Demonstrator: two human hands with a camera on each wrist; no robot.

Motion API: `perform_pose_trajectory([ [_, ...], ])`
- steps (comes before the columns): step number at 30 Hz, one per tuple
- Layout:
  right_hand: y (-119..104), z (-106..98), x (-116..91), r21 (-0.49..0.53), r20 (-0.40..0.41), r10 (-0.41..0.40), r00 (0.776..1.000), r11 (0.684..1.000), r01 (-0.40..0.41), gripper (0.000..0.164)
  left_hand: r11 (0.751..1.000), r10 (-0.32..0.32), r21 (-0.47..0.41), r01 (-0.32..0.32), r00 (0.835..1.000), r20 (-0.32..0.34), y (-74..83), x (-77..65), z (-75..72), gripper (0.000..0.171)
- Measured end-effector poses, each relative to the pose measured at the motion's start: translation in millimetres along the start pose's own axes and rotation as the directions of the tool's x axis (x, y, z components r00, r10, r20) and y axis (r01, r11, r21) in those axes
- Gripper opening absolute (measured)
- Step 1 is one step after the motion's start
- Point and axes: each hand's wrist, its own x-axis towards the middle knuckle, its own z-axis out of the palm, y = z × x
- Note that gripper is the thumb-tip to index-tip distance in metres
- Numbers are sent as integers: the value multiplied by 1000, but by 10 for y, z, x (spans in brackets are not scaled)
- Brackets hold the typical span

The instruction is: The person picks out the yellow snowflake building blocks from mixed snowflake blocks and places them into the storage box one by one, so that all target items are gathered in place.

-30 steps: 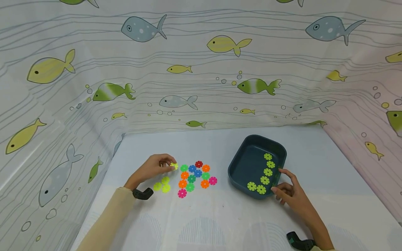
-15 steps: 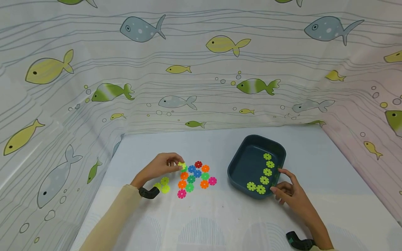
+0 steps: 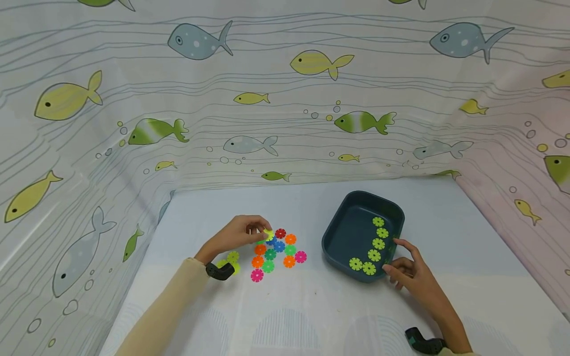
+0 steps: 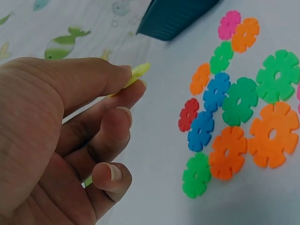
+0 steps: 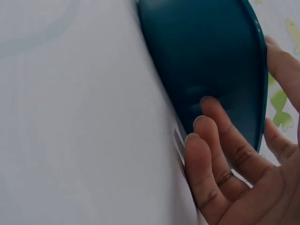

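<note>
My left hand [image 3: 240, 232] pinches a yellow flower-shaped plastic disc [image 4: 140, 71] between thumb and forefinger, raised over the left part of a loose group of discs. In the left wrist view that disc shows nearly edge-on, and the other fingers are curled below it. My right hand [image 3: 414, 277] grips the near right side of a dark teal tray [image 3: 343, 232], fingertips at its rim and against its outer wall. Inside the tray, several yellow discs [image 3: 378, 243] lie in a bent line along the right and near sides.
Orange, green, blue, red and pink discs [image 3: 270, 254] lie flat left of the tray. A few yellow discs [image 3: 233, 256] sit by the left wrist, partly hidden behind the black wrist device [image 3: 220, 271]. Fish-patterned cloth [image 3: 249, 113] rises behind the white table [image 3: 285, 296].
My left hand has moved right with the yellow disc, from beside the coloured group to over its left part. The right hand stays at the tray.
</note>
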Motion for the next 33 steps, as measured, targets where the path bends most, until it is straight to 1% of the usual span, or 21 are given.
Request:
perform_pose_trajectory([
  [6,4,-2,1,-3,7,1,1000,1000,-1,79,1000,26,12,-26,999,20,42,91,32,18],
  [18,-16,-7,7,-2,8,19,1000,1000,-19,80,996,87,-18,-86,993,77,149,269,99,20],
  [22,-27,-9,6,-3,7,24,1000,1000,-24,81,994,110,-28,-108,990,83,199,313,113,20],
  [28,-37,-7,10,-13,5,19,1000,1000,-19,81,994,113,-15,-112,989,92,265,385,156,19],
  [33,-32,-5,9,-12,9,17,1000,1000,-17,81,990,141,-27,-139,984,108,334,455,204,18],
])
